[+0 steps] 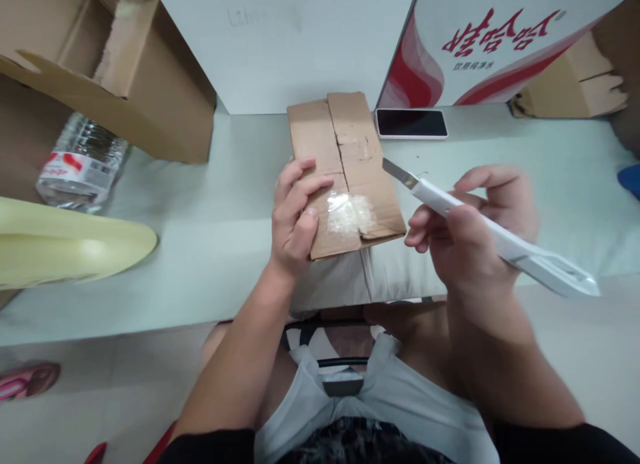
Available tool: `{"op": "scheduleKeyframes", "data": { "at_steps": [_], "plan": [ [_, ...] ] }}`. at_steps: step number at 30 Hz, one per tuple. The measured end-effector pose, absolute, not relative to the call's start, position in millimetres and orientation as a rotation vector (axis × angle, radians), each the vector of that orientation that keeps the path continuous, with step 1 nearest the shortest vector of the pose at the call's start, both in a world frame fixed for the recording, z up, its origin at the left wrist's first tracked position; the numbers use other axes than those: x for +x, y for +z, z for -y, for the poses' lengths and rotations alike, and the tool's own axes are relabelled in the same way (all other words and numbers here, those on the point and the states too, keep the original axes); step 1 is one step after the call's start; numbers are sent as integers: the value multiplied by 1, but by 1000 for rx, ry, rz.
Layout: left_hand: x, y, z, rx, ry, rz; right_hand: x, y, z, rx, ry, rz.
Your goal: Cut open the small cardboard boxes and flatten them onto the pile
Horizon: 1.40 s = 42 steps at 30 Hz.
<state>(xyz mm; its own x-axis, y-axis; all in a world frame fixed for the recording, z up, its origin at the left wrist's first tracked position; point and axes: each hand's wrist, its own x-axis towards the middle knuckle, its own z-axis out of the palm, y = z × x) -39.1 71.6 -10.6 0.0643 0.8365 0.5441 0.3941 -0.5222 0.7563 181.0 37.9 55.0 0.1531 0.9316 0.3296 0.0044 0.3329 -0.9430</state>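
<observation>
A small brown cardboard box (360, 164) lies near the front edge of the covered table, its two flaps meeting along a seam. Clear tape (345, 211) shines across the near end of that seam. My left hand (296, 217) grips the box's left side, fingers resting over the top. In my right hand (475, 231) is a white utility knife (505, 241) with its metal blade out. The blade points up and left, close to the box's right edge; I cannot tell whether it touches.
Behind the box stand a white carton (300, 44) and a red-and-white carton (480, 44). A phone (413, 123) lies before them. To the left are an open cardboard box (175, 97), a water bottle (83, 164) and a pale yellow object (75, 241).
</observation>
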Motion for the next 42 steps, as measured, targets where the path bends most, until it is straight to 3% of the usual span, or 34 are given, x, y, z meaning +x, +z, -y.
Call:
{"op": "scheduleKeyframes", "data": {
  "at_steps": [24,42],
  "plan": [
    [-43,-15,-73,2005,1493,-1165,171,56,-30,-1165,605,1616],
    [-40,-15,-73,1958,1537,-1142,177,38,-33,-1022,840,1467]
  ]
}}
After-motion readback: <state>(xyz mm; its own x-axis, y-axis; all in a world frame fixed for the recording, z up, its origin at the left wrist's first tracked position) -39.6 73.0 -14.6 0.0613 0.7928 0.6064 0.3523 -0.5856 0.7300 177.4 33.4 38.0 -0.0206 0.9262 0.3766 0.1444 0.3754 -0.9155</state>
